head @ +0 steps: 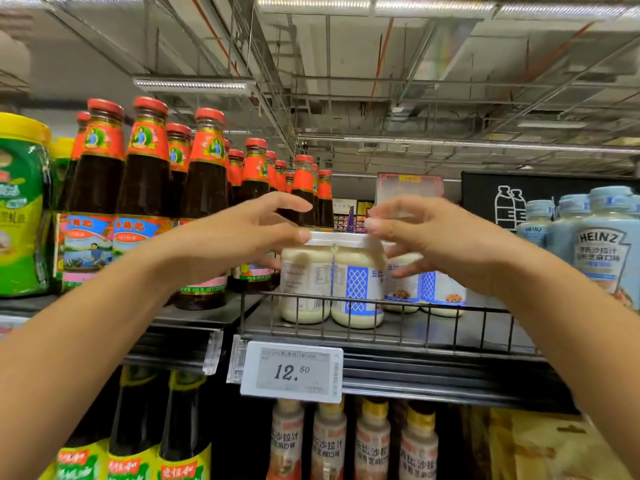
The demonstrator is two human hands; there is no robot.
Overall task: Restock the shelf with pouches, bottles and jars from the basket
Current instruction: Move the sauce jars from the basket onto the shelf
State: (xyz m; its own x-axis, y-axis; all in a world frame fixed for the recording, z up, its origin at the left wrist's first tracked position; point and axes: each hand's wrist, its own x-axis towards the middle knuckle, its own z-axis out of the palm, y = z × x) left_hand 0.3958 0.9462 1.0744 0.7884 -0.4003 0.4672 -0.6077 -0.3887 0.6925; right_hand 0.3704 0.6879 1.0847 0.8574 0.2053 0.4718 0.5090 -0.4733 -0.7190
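Observation:
Two white-lidded jars of pale cream stand side by side at the front of the top shelf, the left jar (304, 285) touching the right jar (358, 285). Two more like jars (405, 289) stand behind them to the right. My left hand (242, 233) hovers at the left jar, its thumb tip on the lid edge and its fingers spread above. My right hand (436, 237) is beside the right jar with loosely curved fingers; its lower fingertips touch a rear jar. Neither hand grips anything. The basket is out of view.
A low wire rail (429, 308) fronts the shelf, with a price tag (292, 372) reading 12.50 below it. Dark red-capped sauce bottles (145, 174) crowd the left and pale blue Heinz bottles (602, 251) the right. Dressing bottles (346, 441) fill the shelf below.

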